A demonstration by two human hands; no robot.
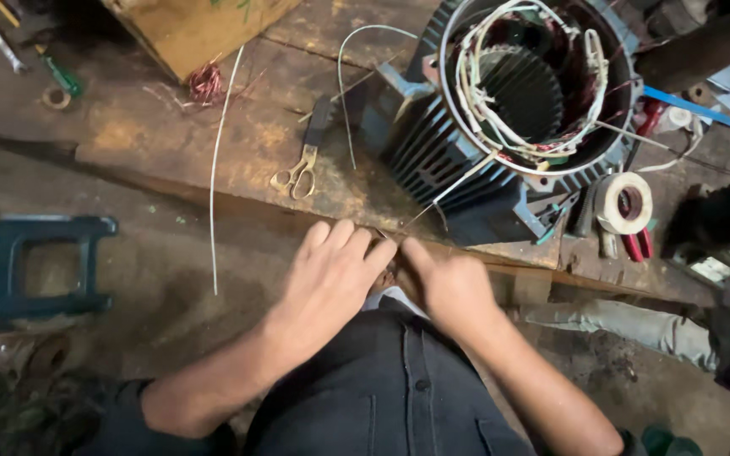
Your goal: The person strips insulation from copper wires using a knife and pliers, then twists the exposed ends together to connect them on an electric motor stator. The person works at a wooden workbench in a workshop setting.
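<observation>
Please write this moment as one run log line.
left hand: at bench edge, fingertips together | right hand: pinching thin wire | motor stator: on bench | scissors: idle

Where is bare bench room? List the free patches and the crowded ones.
Free: worn wood between the scissors and the copper wire tuft, crossed by one white wire. Crowded: right of the motor stator, around the tape roll; both hands fill the near edge.

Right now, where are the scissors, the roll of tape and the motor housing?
scissors (pixel 302 169): head view, on the pivot just above the brass handles.
roll of tape (pixel 608 203): head view, on its white outer band.
motor housing (pixel 433 148): head view, on the blue cooling fins.
</observation>
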